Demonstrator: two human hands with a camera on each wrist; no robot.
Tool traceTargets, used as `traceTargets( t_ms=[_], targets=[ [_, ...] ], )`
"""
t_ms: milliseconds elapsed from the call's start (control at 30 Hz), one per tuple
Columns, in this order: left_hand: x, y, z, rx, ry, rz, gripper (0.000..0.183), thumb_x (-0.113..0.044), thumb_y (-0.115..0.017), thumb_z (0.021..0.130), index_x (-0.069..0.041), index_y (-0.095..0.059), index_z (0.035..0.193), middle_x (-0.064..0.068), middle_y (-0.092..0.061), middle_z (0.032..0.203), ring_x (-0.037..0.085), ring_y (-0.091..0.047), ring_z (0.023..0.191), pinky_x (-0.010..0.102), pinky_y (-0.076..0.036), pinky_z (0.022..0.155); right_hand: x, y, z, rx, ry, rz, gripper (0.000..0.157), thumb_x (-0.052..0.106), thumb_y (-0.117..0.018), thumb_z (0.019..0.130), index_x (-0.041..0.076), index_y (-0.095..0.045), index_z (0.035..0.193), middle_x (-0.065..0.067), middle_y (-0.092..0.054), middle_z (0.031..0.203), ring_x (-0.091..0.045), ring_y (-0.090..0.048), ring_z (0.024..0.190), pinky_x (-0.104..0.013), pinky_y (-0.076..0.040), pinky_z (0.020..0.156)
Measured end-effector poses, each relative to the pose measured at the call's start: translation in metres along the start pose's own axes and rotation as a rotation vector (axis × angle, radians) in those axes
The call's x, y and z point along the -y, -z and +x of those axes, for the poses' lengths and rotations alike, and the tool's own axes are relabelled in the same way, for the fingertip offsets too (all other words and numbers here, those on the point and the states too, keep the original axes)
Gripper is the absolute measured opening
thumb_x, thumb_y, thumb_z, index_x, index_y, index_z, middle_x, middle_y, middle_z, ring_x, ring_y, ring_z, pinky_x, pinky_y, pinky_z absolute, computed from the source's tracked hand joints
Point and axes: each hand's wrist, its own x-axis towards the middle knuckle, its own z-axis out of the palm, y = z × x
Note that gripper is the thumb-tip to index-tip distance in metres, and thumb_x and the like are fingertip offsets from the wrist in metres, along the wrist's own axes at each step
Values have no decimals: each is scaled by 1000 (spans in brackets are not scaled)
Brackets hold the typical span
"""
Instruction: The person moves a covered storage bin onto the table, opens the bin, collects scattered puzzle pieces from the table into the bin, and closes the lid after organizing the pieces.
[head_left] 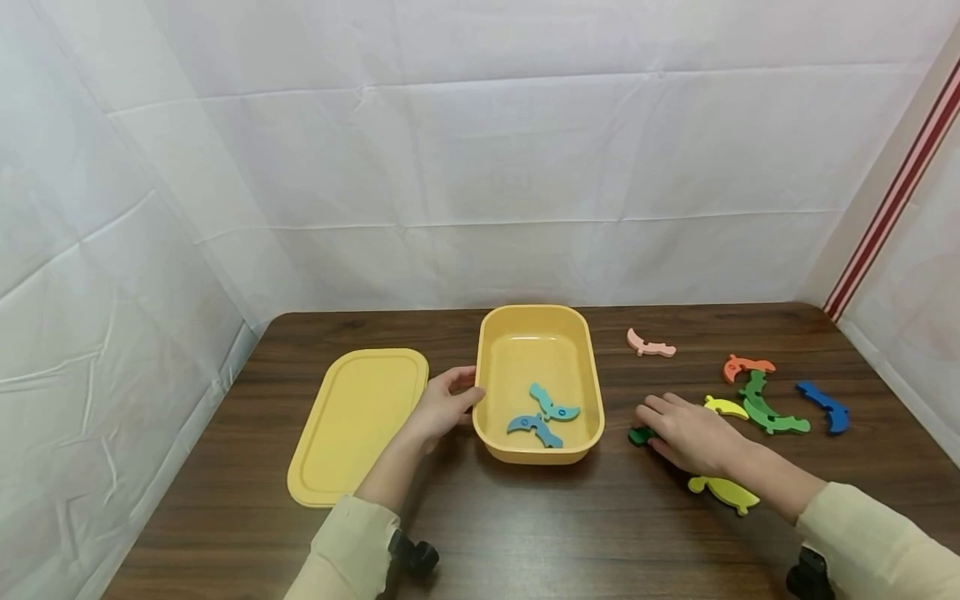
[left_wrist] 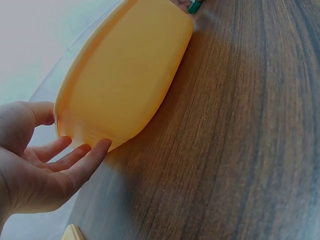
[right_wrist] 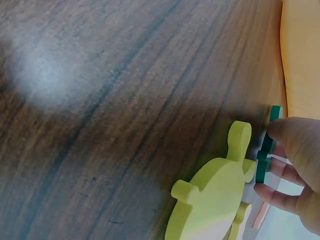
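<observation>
A yellow plastic tub (head_left: pixel 539 321) stands on the table, with two teal-blue curved pieces (head_left: pixel 553 406) lying in its near half. My left hand (head_left: pixel 442 404) holds the tub's left side, thumb at the rim and fingertips against the outer wall (left_wrist: pixel 125 85). To the right of the tub, my right hand (head_left: pixel 692 433) pinches a dark green piece (right_wrist: pixel 265 145) between thumb and fingers, low over the table; the hand covers part of that piece. A yellow-green, turtle-like piece (right_wrist: pixel 210 195) lies beside this hand, below the wrist in the head view.
A flat yellow lid (head_left: pixel 360 425) lies left of the tub. More pieces lie at the right: pink (head_left: pixel 651 344), orange (head_left: pixel 747 367), yellow (head_left: pixel 725 407), green (head_left: pixel 768 408) and blue (head_left: pixel 825 407). White sheeting (head_left: pixel 480 192) hangs behind the wooden table (head_left: pixel 525 533).
</observation>
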Motion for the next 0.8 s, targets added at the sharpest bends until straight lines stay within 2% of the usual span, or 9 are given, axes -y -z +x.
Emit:
traceTargets(
  t_ms=[233,467,800],
  targets=[
    [0,0,0,5,5,-9,46,-10,-53,92,0,-41,134,22,-47,131,32,-55,111,38,-55,77,-1,6,3,15,8,-25,28,15,-74,75,11,-55,94,-1,-57,90,-17,-55,77,-28,-50,59],
    [0,-1,1,-8,3,0,44,-10,-55,91,0,-44,132,21,-49,128,31,-57,108,37,-56,76,-4,12,5,2,9,-38,28,15,-75,75,12,-54,94,1,-55,87,-16,-53,75,-26,-48,56],
    [0,-1,0,-18,4,12,44,-11,-56,90,-1,-45,132,20,-51,126,29,-59,105,36,-56,75,-11,26,14,35,-8,-34,24,15,-73,77,13,-53,91,4,-51,83,-12,-48,72,-20,-41,51]
  ],
)
